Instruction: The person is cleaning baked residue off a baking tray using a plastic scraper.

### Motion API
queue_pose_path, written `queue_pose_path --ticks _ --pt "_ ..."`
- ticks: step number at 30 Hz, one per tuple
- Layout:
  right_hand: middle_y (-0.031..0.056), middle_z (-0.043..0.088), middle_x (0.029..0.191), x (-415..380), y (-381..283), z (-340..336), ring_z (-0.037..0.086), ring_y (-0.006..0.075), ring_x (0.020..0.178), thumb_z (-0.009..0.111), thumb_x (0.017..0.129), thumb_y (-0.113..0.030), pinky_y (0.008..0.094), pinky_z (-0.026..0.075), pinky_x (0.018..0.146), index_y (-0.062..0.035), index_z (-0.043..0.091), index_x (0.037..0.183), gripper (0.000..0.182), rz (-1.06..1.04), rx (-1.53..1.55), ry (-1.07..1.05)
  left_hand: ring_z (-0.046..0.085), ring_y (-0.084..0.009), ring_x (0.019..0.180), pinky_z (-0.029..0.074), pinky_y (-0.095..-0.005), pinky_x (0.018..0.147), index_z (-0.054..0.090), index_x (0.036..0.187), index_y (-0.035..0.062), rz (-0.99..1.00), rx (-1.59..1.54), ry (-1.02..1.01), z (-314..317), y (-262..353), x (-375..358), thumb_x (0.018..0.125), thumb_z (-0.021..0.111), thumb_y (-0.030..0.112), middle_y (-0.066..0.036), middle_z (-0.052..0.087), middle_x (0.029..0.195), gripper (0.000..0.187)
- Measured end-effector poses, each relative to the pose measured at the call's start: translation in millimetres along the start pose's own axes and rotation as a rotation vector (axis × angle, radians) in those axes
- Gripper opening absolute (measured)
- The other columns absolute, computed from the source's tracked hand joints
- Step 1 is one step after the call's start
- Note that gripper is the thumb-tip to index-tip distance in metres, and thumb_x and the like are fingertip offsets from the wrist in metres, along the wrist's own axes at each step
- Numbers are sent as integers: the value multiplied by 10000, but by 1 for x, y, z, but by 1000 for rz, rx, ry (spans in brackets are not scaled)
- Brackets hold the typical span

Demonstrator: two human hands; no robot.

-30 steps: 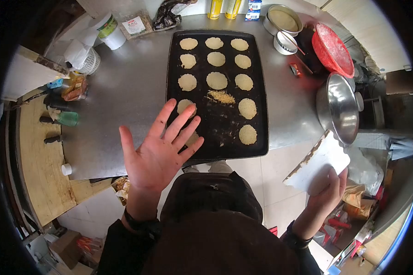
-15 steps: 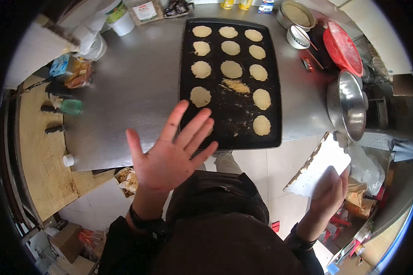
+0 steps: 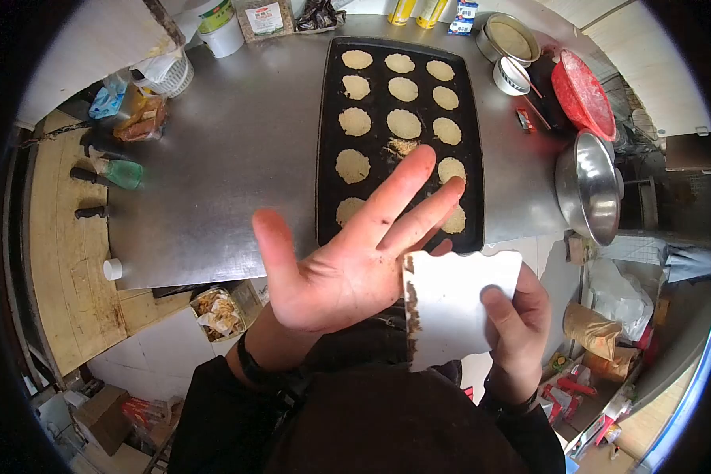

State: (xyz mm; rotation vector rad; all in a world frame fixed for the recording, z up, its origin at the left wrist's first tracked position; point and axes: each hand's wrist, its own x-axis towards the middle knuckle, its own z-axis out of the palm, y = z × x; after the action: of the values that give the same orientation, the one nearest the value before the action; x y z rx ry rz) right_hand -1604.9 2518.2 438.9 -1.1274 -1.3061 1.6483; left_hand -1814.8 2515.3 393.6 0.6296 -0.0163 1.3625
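Observation:
My left hand (image 3: 336,276) is raised palm up over the near end of a black baking tray (image 3: 380,99), its fingers spread and nothing in it. Dark specks mark the palm and fingers. In my right hand (image 3: 527,320) is a white dough scraper (image 3: 450,312) with a wavy edge, my thumb pressed on its face. Brown residue coats the scraper's left edge, which is right at the side of my left palm. Pale round flat dough pieces (image 3: 353,167) lie in three columns on the tray. A small heap of yellowish crumbs (image 3: 404,147), partly behind my fingers, sits in the middle column.
The tray rests on a steel table (image 3: 221,174). At right stand a steel bowl (image 3: 596,189), a red basin (image 3: 583,95), a white bowl (image 3: 510,77) and a round tin (image 3: 513,38). Knives (image 3: 92,212) and a green-handled tool (image 3: 125,174) lie along the left side.
My right hand has brought the scraper leftward from beyond the tray's right side to my left palm. My left hand has shifted right, now covering part of the tray's near end.

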Motion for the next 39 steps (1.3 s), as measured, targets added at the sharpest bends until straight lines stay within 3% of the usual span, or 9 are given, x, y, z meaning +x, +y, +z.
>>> queue_pose_path --ticks 4,9,19,24,31,35,37,39 --pt "75 648 1047 0 3 7 603 113 928 604 947 -129 261 475 824 15 560 1222 314 9 -45 -29 -21 -387 1472 24 -564 1149 -138 1529 178 -5 36 43 3 1 -7 739 40 905 -337 -16 1543 1088" --pt "78 647 1050 0 -6 12 605 110 930 603 948 -118 262 484 816 18 555 1223 310 53 -104 -17 -90 -273 1486 -29 -506 1146 8 1526 8 13 114 4 -3 -1 -8 604 7 978 -84 -87 1619 1339" --pt "76 637 1075 3 -7 9 596 93 948 574 951 -53 246 486 815 18 547 1237 296 121 -129 -96 -64 -278 1488 -51 -565 1131 22 1527 13 -47 230 19 -12 -7 -6 562 -32 985 -89 -78 1619 1371" --pt "65 640 1048 2 -6 7 592 87 920 583 946 -56 233 476 795 16 552 1233 298 110 -93 -29 50 -424 1460 19 -614 1124 -78 1543 173 -31 212 184 -5 -13 -5 627 -8 974 -311 66 1555 1219" --pt "10 636 935 3 3 -3 532 24 726 598 939 -89 169 403 623 5 578 1197 276 97 -56 61 41 -425 1460 -20 -614 1121 -97 1538 183 60 131 196 -13 -14 -4 708 51 935 -314 73 1551 1130" --pt "19 640 946 1 19 -26 546 37 732 583 941 -87 181 420 635 11 579 1193 271 79 -26 189 144 -397 1455 54 -590 1144 67 1546 119 47 391 281 -41 5 -22 810 133 862 -281 169 1549 1048" --pt "68 658 999 9 32 -35 607 102 846 577 932 -79 237 474 764 29 574 1193 282 6 19 298 295 -377 1411 135 -501 1167 249 1501 39 44 516 458 -64 11 -41 906 222 741 -281 326 1489 920" --pt "99 661 1042 15 45 -47 622 149 934 569 932 -83 284 477 857 40 570 1193 288 33 35 352 340 -361 1390 186 -459 1165 320 1469 19 -13 711 545 -97 15 -68 952 269 652 -268 392 1454 819"
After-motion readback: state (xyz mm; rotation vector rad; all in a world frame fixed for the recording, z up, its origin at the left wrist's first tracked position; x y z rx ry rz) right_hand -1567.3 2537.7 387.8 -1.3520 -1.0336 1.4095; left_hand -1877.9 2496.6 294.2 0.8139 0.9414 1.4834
